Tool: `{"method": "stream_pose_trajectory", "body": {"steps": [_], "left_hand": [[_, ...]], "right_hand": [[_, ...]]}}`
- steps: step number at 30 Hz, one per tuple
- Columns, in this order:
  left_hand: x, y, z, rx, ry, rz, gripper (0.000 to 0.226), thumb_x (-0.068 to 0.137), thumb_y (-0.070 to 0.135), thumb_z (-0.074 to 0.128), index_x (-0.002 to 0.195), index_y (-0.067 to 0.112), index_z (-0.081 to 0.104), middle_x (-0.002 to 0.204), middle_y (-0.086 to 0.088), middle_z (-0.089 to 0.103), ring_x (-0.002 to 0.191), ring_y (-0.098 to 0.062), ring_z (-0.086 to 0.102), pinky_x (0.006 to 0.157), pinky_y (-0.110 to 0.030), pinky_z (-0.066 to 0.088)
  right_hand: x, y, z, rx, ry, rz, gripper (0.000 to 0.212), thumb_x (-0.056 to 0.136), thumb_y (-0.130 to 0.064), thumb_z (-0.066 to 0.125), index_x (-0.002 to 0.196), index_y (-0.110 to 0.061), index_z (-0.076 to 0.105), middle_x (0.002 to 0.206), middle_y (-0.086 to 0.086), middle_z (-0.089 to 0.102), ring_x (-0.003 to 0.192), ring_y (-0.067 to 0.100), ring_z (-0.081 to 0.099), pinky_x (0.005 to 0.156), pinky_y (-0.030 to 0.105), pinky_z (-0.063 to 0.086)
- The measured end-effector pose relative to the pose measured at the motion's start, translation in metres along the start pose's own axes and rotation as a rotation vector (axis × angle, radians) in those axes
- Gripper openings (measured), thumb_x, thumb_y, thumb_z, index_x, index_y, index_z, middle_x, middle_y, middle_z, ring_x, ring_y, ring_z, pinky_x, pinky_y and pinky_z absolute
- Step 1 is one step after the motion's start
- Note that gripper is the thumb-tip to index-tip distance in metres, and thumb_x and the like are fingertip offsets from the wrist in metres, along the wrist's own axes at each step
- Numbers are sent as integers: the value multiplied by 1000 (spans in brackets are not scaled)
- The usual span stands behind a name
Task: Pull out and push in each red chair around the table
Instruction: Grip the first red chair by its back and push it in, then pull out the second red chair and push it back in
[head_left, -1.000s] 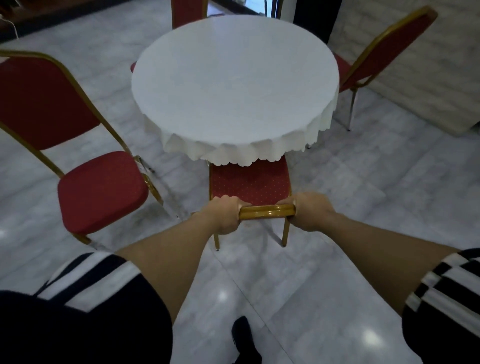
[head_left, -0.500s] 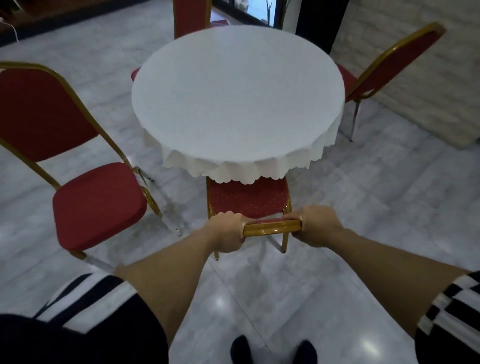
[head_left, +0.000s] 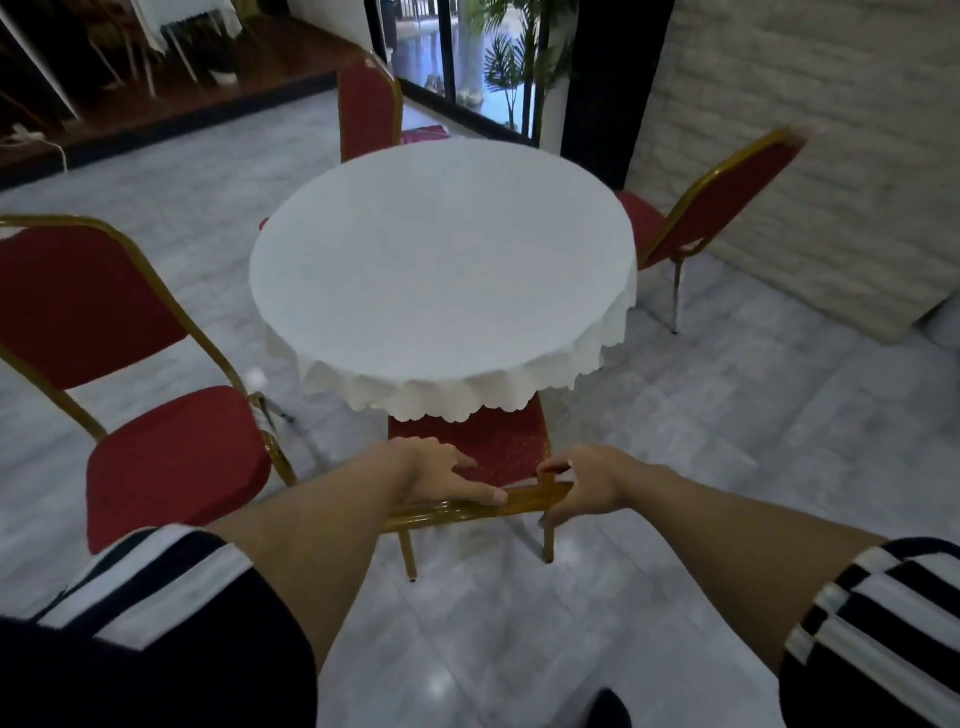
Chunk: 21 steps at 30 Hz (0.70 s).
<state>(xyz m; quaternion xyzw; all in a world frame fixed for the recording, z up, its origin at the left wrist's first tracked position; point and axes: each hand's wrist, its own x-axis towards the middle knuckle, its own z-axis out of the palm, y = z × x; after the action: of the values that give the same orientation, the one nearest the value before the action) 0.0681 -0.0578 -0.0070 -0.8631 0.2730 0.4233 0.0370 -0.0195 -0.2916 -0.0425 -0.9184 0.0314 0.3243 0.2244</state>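
A person looks down at a round bench (head_left: 441, 270) ringed by four red chairs.

At far left, a pulled-out chair (head_left: 130, 395) stands clear of the bench, angled toward it: a padded red seat and back inside a thin gold metal tube frame.

The left hand (head_left: 436, 475) lies over the gold top rail of the near chair (head_left: 467, 447), fingers (head_left: 483, 494) loosened and spread along the rail, resting rather than clamping. This chair's red seat, speckled with tiny pale dots, sits partly under the bench's hanging cloth, so it looks nearly pushed home. To finish well, press evenly with both palms on the rail, straight toward the bench's centre, and stop before the backrest catches the cloth.

The bench wears a smooth white tablecloth (head_left: 457, 384) with a scalloped hem that drapes in soft folds. Beyond it, a far chair (head_left: 369, 104) shows a tall red back.

The right hand (head_left: 592, 483) touches the rail's other end, fingers (head_left: 553, 467) half open, thumb under the rail, no firm grip.

At right, a fourth chair (head_left: 717, 208) leans its back away, its seat tucked to the bench edge. The floor (head_left: 727, 467) is glossy grey marble-look tile, likely slippery under chair legs. A pale brick-textured wall (head_left: 831, 156) closes the right side.
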Motion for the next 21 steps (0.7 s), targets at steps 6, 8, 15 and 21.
{"method": "stream_pose_trajectory", "body": {"steps": [6,8,15,21], "left_hand": [[17,96,-63,-47,158,72,90,93,75,53,164,23,35,164,-4,46,147,-29,46,119,-40,36],[24,133,-81,-7,218,110,83,97,69,52,163,22,35,166,-6,43,149,-30,43,116,-38,34],[68,253,-136,90,363,187,80,100,70,44,162,20,37,166,-9,42,151,-31,41,120,-41,34],[97,322,-171,137,390,261,65,108,58,35,151,13,54,156,-13,54,139,-35,53,113,-45,41]], "right_hand": [[-41,81,-62,53,154,103,90,83,-60,81,157,-21,47,155,6,55,138,26,54,110,39,45],[-50,105,-77,79,200,124,90,84,-63,77,157,-21,46,155,7,55,138,27,54,111,39,45],[-92,204,-133,140,350,216,93,83,-74,70,157,-22,46,158,10,52,141,32,53,114,47,45],[-107,268,-175,197,381,284,99,83,-79,65,160,-22,40,165,10,43,147,31,45,118,48,40]]}}
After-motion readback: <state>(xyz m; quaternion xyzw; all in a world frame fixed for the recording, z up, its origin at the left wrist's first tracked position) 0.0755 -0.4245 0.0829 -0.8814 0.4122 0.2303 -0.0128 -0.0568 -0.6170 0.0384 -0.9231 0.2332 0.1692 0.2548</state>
